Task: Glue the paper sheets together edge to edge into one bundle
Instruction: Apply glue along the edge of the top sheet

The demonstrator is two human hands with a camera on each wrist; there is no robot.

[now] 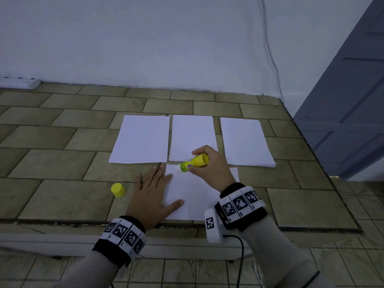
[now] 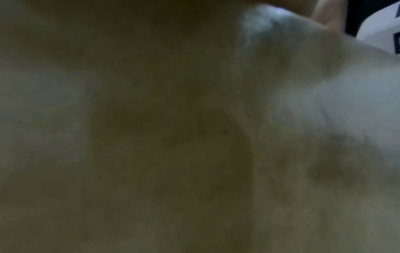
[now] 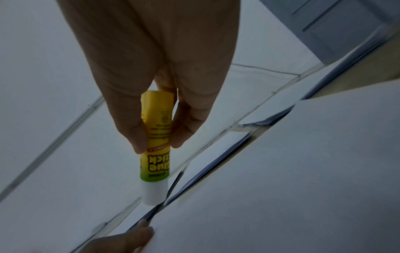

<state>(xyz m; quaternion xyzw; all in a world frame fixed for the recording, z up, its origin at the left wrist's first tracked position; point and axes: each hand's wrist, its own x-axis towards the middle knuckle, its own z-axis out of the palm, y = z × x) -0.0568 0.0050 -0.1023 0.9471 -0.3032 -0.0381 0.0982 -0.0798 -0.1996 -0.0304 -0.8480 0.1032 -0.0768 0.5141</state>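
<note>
A single white sheet [image 1: 197, 196] lies nearest me on the tiled table. My left hand [image 1: 154, 192] rests flat on its left edge with fingers spread. My right hand [image 1: 209, 163] grips an uncapped yellow-green glue stick [image 1: 193, 163], whose white tip touches the sheet's far left corner. In the right wrist view the thumb and fingers [image 3: 184, 123] pinch the glue stick [image 3: 156, 147], and its tip meets the paper edge. Three white paper stacks lie behind: left [image 1: 143, 140], middle [image 1: 192, 136], right [image 1: 246, 142]. The left wrist view is a dark blur.
The yellow glue cap [image 1: 117, 189] stands on the table left of my left hand. A white power strip [image 1: 22, 82] lies at the far left by the wall. A cable [image 1: 270, 48] runs down the wall. The table's front edge [image 1: 62, 222] runs just before my wrists.
</note>
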